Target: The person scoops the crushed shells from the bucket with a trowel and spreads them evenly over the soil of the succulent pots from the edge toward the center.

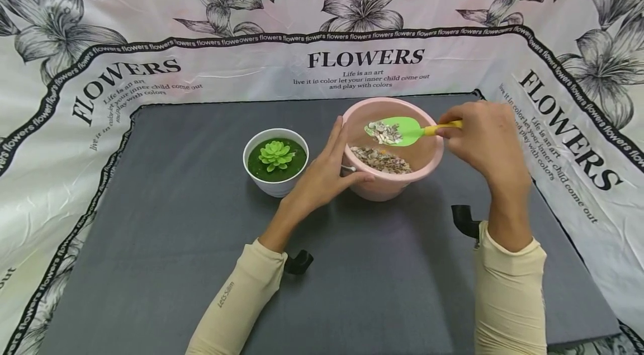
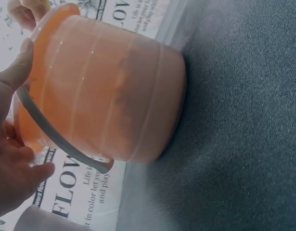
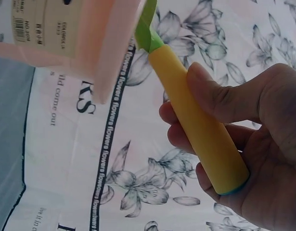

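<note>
A pink plastic bucket (image 1: 380, 193) stands on the grey surface, partly filled with a grainy, chip-like mix (image 1: 382, 160). My left hand (image 1: 324, 173) holds its left side at the rim, thumb toward the front and fingers along the far side. The bucket's pale curved handle (image 2: 61, 139) hangs beside that hand in the left wrist view. With my right hand (image 1: 485, 140) I grip the yellow handle (image 3: 198, 120) of a small toy shovel (image 1: 407, 132). Its green blade is over the bucket's opening and carries some of the mix.
Left of the bucket is a white pot (image 1: 276, 188) with a green artificial succulent (image 1: 276, 155). Behind and at both sides hangs a flower-printed cloth (image 1: 367, 67). The grey tabletop (image 1: 176, 221) extends in front. Black wrist mounts (image 1: 299, 263) jut from both sleeves.
</note>
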Motion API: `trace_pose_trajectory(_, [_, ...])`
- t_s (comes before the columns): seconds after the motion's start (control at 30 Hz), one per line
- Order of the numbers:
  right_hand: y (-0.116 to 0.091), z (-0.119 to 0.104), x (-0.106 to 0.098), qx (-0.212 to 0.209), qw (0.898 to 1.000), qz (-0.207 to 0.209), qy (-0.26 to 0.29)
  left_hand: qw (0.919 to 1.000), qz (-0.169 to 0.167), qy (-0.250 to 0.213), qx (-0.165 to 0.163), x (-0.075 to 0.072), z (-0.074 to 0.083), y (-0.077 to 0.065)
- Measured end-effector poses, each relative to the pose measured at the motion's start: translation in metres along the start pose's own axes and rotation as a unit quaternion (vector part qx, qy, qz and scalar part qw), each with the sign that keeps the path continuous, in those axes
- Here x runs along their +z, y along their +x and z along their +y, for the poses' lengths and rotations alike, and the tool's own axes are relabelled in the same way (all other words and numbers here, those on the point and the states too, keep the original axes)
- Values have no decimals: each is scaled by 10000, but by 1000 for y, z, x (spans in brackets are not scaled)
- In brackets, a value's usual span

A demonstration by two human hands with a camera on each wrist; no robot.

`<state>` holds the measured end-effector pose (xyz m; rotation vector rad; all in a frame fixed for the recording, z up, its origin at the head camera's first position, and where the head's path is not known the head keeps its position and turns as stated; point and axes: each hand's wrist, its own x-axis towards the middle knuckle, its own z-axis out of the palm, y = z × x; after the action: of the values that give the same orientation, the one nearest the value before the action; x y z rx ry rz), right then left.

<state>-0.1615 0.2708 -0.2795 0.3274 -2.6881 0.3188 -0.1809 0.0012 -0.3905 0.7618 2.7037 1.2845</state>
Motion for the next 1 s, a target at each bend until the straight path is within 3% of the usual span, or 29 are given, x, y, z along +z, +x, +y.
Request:
trace_pose_trajectory(0.3, [-2, -5, -10, 84, 9999, 109, 95, 9997, 38, -237, 18, 0, -4, 1])
trace_pose_trajectory(0.67, [1, -10, -17, -47, 9993, 255, 272, 9998, 47, -155, 113, -9, -2, -3])
trace_pose_trajectory(1.0, [6, -23, -19, -356, 9969, 400, 581, 9982, 464, -376, 73, -23, -6, -10])
